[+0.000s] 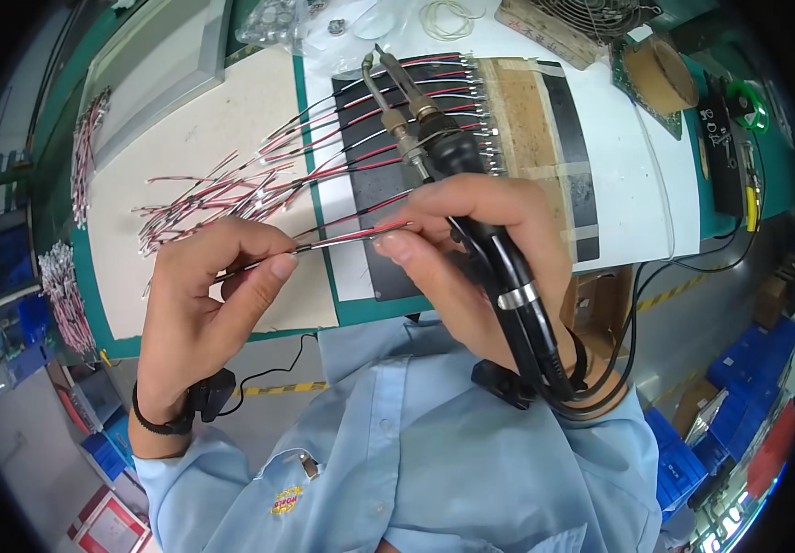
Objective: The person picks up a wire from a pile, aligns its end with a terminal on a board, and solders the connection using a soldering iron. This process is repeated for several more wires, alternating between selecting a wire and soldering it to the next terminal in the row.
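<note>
My left hand [209, 295] pinches a thin red, white and black wire lead [338, 239] between thumb and forefinger. The lead's other end reaches the thumb and fingertips of my right hand [508, 235], which close on it. That same hand also holds a black soldering iron [451, 147] across the palm. The iron's metal tip and the thin bent tube beside it point up and away from me. Behind my hands, several similar leads [365, 115] lie side by side, their far ends lined up along a brown strip [513, 106] on a black board [577, 120].
A loose pile of wire leads [204, 207] lies on the beige sheet [121, 276] at left. Further bundles [66, 295] hang at the bench's left edge. A fan [596, 17] and a tape roll [660, 74] stand far right. Black cables [632, 318] trail from the iron.
</note>
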Action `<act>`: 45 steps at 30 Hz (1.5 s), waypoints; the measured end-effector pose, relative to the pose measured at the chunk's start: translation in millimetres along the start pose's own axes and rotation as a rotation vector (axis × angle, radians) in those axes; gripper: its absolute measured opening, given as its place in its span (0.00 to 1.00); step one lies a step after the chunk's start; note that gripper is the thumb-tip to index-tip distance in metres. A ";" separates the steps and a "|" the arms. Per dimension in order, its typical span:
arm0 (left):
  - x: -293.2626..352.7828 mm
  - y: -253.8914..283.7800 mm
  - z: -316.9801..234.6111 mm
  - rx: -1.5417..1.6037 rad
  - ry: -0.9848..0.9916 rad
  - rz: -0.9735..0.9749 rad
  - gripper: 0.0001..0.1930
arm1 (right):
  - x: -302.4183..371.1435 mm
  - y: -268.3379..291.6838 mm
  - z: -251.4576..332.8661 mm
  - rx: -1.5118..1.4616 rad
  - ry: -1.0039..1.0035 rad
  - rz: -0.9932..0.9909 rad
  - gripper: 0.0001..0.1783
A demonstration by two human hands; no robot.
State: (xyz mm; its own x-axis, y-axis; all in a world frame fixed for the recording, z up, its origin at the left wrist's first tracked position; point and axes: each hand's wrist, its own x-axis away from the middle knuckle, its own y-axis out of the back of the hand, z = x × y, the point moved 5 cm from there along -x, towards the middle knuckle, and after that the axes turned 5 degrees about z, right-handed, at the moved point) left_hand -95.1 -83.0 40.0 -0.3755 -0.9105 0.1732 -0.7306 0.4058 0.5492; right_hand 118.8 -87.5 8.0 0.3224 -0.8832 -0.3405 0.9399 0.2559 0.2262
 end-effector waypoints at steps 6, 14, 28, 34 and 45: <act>12.5 6.2 10.2 -0.059 0.061 -0.045 0.04 | 0.9 -15.9 -2.0 -0.224 -0.075 -0.034 0.20; 4.4 27.8 14.7 -0.428 0.011 -0.050 0.16 | -4.8 -23.7 -8.5 0.029 0.091 -0.093 0.18; -39.5 -30.0 -17.7 0.228 -0.073 0.179 0.04 | 7.4 -0.4 -10.1 -0.242 -0.056 -0.234 0.21; -32.2 -60.1 -35.0 0.576 0.144 0.271 0.03 | 26.5 23.4 3.4 -0.289 -0.092 -0.167 0.27; -26.0 -87.7 -51.7 0.675 0.193 0.320 0.07 | 48.4 46.8 8.2 -0.368 -0.229 -0.126 0.26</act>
State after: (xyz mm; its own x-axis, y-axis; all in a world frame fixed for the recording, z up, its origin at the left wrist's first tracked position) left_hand 8.3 -99.0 29.6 -0.5663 -0.7131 0.4133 -0.8160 0.5558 -0.1589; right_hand 177.5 -121.4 9.6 0.2089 -0.9700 -0.1247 0.9610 0.2273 -0.1579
